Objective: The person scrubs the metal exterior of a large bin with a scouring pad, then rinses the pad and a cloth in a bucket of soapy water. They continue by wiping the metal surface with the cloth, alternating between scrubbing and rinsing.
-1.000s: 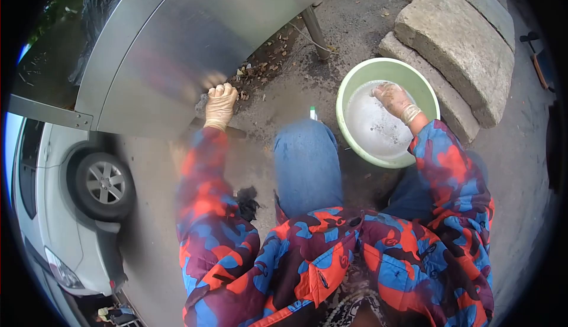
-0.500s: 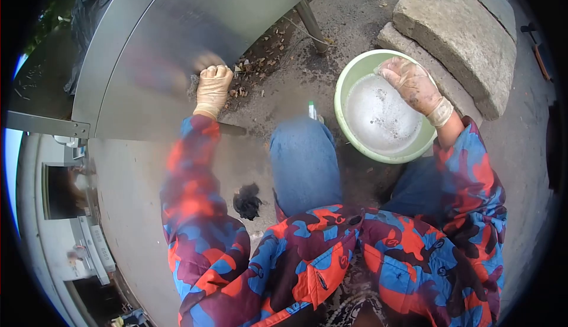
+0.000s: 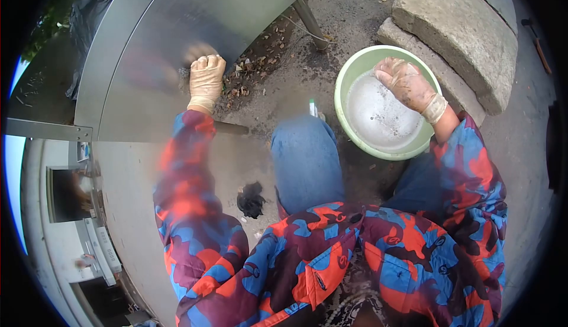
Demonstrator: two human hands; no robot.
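Note:
My left hand [image 3: 206,82], in a pale translucent glove, presses with curled fingers against a shiny metal panel [image 3: 148,60]. A grey, fuzzy scrubber like steel wool [image 3: 184,73] shows at its left edge, mostly hidden under the fingers. My right hand [image 3: 409,87], also gloved and smeared with dirt, reaches over the right rim of a light green basin [image 3: 342,99]. Its fingers are bunched together above white suds [image 3: 378,117] with dark specks. Whatever they may hold is hidden.
Stone slabs [image 3: 455,28] lie right of the basin. A metal leg [image 3: 309,22] stands behind it, near dry leaves. A crumpled black thing [image 3: 251,200] lies on the ground left of my knee [image 3: 305,161]. A hammer-like tool [image 3: 538,49] is at far right.
My left hand has slid a little left and up along the metal panel. My right hand stays over the basin with its fingers bunched. The view has shifted slightly.

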